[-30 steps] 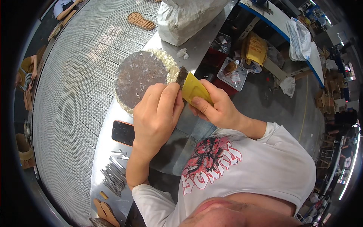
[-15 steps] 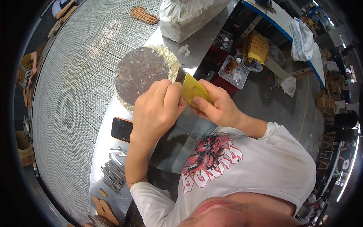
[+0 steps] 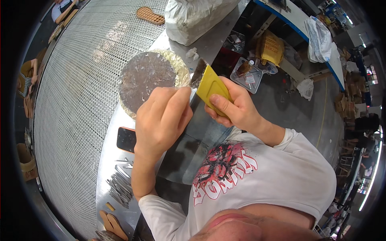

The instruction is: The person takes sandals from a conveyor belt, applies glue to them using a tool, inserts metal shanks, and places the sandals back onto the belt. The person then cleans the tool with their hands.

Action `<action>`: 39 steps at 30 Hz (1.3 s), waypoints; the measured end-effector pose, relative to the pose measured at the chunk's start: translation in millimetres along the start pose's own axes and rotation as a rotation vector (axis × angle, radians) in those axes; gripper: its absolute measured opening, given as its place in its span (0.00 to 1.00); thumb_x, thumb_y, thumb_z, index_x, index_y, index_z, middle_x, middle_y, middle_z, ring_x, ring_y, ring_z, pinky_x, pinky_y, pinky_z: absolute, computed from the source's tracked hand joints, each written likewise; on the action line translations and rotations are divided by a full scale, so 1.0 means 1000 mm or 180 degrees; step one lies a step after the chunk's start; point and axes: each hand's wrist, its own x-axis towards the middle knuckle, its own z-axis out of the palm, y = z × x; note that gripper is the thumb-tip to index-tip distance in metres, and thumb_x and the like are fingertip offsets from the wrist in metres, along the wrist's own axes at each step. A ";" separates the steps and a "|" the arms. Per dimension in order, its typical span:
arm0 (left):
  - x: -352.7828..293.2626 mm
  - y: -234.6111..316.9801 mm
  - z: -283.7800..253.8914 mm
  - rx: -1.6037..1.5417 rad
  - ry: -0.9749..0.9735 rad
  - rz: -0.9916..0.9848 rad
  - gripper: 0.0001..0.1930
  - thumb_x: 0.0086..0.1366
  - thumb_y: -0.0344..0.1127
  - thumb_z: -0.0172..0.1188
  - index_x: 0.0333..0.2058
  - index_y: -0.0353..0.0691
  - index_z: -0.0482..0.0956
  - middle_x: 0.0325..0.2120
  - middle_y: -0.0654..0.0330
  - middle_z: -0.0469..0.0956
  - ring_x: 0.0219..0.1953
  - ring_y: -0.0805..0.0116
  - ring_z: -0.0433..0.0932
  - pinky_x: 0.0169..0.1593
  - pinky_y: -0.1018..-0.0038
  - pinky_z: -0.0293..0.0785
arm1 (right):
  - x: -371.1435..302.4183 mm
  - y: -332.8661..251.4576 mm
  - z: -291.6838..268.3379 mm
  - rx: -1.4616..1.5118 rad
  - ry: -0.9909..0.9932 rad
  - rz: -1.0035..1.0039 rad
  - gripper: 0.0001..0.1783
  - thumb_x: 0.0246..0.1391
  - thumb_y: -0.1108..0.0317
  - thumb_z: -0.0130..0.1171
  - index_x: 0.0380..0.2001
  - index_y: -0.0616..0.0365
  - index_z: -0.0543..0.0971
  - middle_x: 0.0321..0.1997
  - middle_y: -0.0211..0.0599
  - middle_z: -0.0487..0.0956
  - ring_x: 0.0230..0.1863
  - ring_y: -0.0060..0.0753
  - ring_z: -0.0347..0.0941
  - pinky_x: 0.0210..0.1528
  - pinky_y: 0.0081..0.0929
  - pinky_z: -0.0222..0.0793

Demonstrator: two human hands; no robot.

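My right hand (image 3: 237, 105) grips a yellow scraper (image 3: 213, 88), thumb on its flat face and dark, smeared blade pointing up and away from me. To its left, my left hand (image 3: 163, 120) is closed in a pinch, its fingertips close to the blade's edge. Something small and pale may show at those fingertips, but I cannot make it out. Just beyond the left hand lies a round dark plate (image 3: 146, 76) with flaky residue on top and a crumpled yellowish wrapping (image 3: 181, 70) around its rim.
A phone (image 3: 126, 139) and a heap of thin grey strips (image 3: 120, 185) lie on the metal ledge. Left of it runs a perforated conveyor (image 3: 76, 120), carrying a brown shoe sole (image 3: 150, 16). A white sack (image 3: 197, 20) stands at the back; a tray (image 3: 247, 76) sits lower right.
My hands have drawn apart: the left has shifted slightly left, while the scraper has moved a little right and turned more upright, showing more of its blade.
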 end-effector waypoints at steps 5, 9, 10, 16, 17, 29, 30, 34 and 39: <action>-0.002 -0.006 0.001 0.0362 -0.0227 0.0432 0.16 0.41 0.23 0.60 0.34 0.32 0.75 0.24 0.59 0.70 0.23 0.65 0.71 0.23 0.74 0.68 | 0.002 -0.003 0.003 -0.0085 -0.0221 0.0137 0.12 0.63 0.65 0.46 0.46 0.60 0.66 0.24 0.30 0.71 0.16 0.12 0.60 0.15 0.12 0.54; -0.004 -0.005 0.000 0.0644 -0.0458 0.0687 0.16 0.41 0.27 0.58 0.34 0.32 0.75 0.26 0.60 0.71 0.23 0.67 0.70 0.24 0.75 0.68 | 0.002 -0.002 0.005 -0.0259 -0.0207 0.0192 0.13 0.64 0.64 0.46 0.47 0.60 0.65 0.23 0.32 0.71 0.14 0.11 0.57 0.14 0.10 0.51; -0.005 -0.006 0.000 0.0710 -0.0514 0.0733 0.16 0.40 0.27 0.57 0.33 0.32 0.75 0.26 0.60 0.70 0.23 0.67 0.70 0.25 0.75 0.68 | 0.002 -0.001 0.005 -0.0257 -0.0204 0.0192 0.13 0.64 0.64 0.46 0.47 0.60 0.65 0.23 0.32 0.71 0.14 0.11 0.57 0.14 0.10 0.51; -0.010 -0.010 0.003 0.0725 -0.0687 0.0835 0.15 0.39 0.29 0.57 0.31 0.33 0.74 0.24 0.62 0.67 0.24 0.69 0.68 0.26 0.76 0.67 | 0.003 0.002 0.004 -0.0423 -0.0309 0.0331 0.13 0.64 0.65 0.46 0.47 0.60 0.65 0.24 0.31 0.71 0.14 0.10 0.57 0.15 0.10 0.51; -0.010 -0.011 0.004 0.0685 -0.0711 0.0845 0.14 0.39 0.29 0.57 0.30 0.34 0.74 0.23 0.63 0.66 0.24 0.69 0.68 0.26 0.76 0.66 | 0.003 0.003 0.005 -0.0393 -0.0327 0.0357 0.13 0.64 0.65 0.45 0.47 0.60 0.65 0.24 0.30 0.71 0.14 0.10 0.57 0.15 0.10 0.51; -0.015 -0.019 0.003 0.0734 -0.0298 0.1127 0.12 0.41 0.28 0.57 0.29 0.34 0.75 0.23 0.62 0.68 0.22 0.70 0.67 0.24 0.77 0.65 | 0.007 0.004 0.001 0.0314 -0.0361 0.0639 0.13 0.63 0.63 0.46 0.46 0.60 0.66 0.23 0.33 0.71 0.13 0.14 0.60 0.11 0.12 0.52; -0.016 -0.020 0.004 0.0730 -0.0298 0.1134 0.12 0.41 0.28 0.57 0.29 0.34 0.75 0.23 0.62 0.68 0.22 0.70 0.67 0.24 0.77 0.65 | 0.008 0.005 0.001 0.0518 -0.0417 0.0714 0.15 0.64 0.62 0.47 0.48 0.61 0.65 0.22 0.36 0.71 0.11 0.14 0.59 0.10 0.11 0.51; -0.019 -0.021 0.005 0.0947 -0.0054 0.1360 0.10 0.44 0.27 0.58 0.29 0.33 0.76 0.24 0.61 0.69 0.20 0.71 0.66 0.22 0.78 0.63 | 0.006 0.009 0.004 0.0581 -0.0479 0.0673 0.16 0.64 0.61 0.47 0.48 0.61 0.65 0.22 0.36 0.71 0.11 0.14 0.59 0.10 0.11 0.52; -0.022 -0.024 0.002 0.1015 -0.0093 0.1500 0.10 0.45 0.26 0.58 0.29 0.31 0.77 0.23 0.61 0.69 0.19 0.72 0.65 0.21 0.79 0.62 | 0.006 0.007 0.008 0.0623 -0.0624 0.0825 0.14 0.63 0.60 0.47 0.44 0.60 0.67 0.20 0.32 0.71 0.10 0.13 0.59 0.09 0.12 0.51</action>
